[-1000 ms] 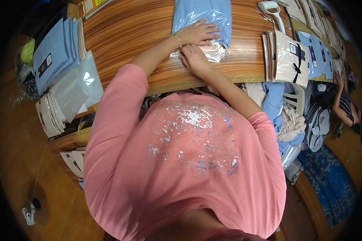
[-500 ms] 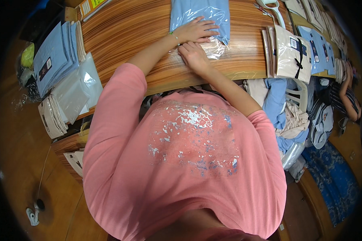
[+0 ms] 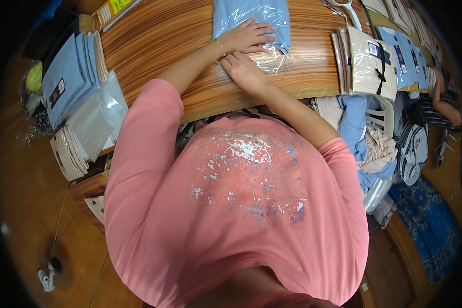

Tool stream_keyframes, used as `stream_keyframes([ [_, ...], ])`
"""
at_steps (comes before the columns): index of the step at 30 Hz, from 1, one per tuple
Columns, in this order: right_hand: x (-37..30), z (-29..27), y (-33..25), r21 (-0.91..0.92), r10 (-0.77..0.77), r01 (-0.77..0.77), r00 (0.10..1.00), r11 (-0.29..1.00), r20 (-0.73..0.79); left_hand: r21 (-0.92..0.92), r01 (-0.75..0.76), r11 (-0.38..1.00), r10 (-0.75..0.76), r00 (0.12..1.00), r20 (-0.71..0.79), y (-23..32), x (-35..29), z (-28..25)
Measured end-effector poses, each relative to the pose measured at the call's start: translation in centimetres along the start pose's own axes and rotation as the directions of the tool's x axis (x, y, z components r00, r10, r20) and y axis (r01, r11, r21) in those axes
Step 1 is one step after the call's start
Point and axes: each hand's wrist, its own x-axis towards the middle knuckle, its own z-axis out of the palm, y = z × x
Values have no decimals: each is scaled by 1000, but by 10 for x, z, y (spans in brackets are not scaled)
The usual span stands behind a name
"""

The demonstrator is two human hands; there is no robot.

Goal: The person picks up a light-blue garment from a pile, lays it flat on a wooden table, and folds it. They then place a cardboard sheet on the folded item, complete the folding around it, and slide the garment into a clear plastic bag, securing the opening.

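Note:
A folded light-blue garment (image 3: 251, 11) lies in a clear plastic bag (image 3: 273, 62) at the far middle of the wood-grain table. My left hand (image 3: 245, 38) rests flat across the bag's near part, fingers stretched to the right and slightly apart. Just nearer to me, my right hand (image 3: 243, 72) has its fingers curled down at the bag's loose near end, touching the left hand. Its fingertips are mostly hidden, but they seem to grip the clear plastic. The bag's shiny flap shows to the right of both hands.
Bagged blue garments (image 3: 69, 84) and clear bags (image 3: 95, 126) pile at the left edge. On the right stand packed cream garments (image 3: 367, 64), with white-handled scissors (image 3: 350, 11) beyond. Loose clothes heap on a white chair (image 3: 385, 115). Another person's arm (image 3: 441, 102) shows far right.
The view has shifted slightly, so the table appears a little higher and further left. Both hands keep nearly the same place on the bag. At far right, the other person's arm has moved.

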Motion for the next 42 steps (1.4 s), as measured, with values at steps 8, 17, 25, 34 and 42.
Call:
stream_keyframes([
  [8, -1, -5, -1, 44, -18, 16, 999, 999, 31, -35, 19, 999, -20, 1000, -9, 1, -1, -1],
  [17, -24, -28, -27, 105, -79, 69, 993, 992, 92, -42, 21, 999, -20, 1000, 13, 6, -1, -10],
  [25, -54, -28, 12, 192, 2, -4, 1000, 981, 10, -35, 39, 999, -39, 999, -2, 9, -4, -13],
  [34, -45, -11, 41, 118, 93, -92, 996, 989, -6, -43, 30, 999, -30, 999, -9, 10, -2, -18],
  [42, -46, -38, 28, 68, -49, 46, 998, 997, 39, -35, 31, 999, -31, 1000, -2, 6, -2, -11],
])
